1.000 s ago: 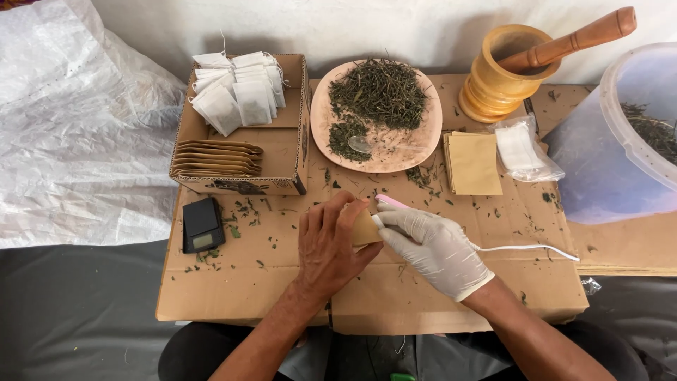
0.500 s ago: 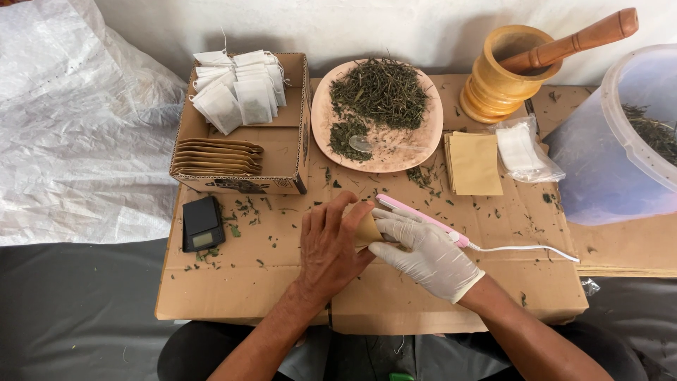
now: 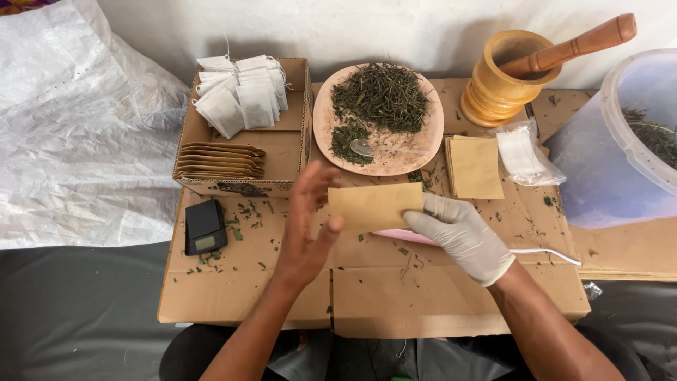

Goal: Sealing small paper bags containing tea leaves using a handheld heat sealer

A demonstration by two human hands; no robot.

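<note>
Since the earlier frames both hands have lifted off the counter (image 3: 247,296), and the brown paper sachet (image 3: 376,207) that was pressed flat under them is now held up above it.

- Right hand (image 3: 462,236), in a white glove: thumb and fingers pinch the sachet's right edge.
- Left hand (image 3: 308,229), bare: fingers extended and close together, thumb tip touching the sachet's lower left corner; palm turned toward the sachet.
- Pink sealing tool (image 3: 409,238) lies on the counter just under the sachet, more exposed than before; its white cord (image 3: 546,252) trails to the right.

Containers:
- Cardboard box (image 3: 300,123), back left: white tea bags (image 3: 240,95) stacked in the rear, a row of brown sachets (image 3: 220,161) in the front.
- Round plate (image 3: 423,152): heap of dried green herb (image 3: 381,95), a smaller heap beside a spoon (image 3: 363,147).
- Wooden mortar (image 3: 497,88) with pestle (image 3: 571,48) leaning in it.
- Translucent tub (image 3: 606,176), far right: dried herb at the bottom.
- Clear plastic bag (image 3: 525,155) holding white filter bags.

Loose: stack of flat brown sachets (image 3: 476,166) right of the plate; small black scale (image 3: 204,226) left of the hands.
</note>
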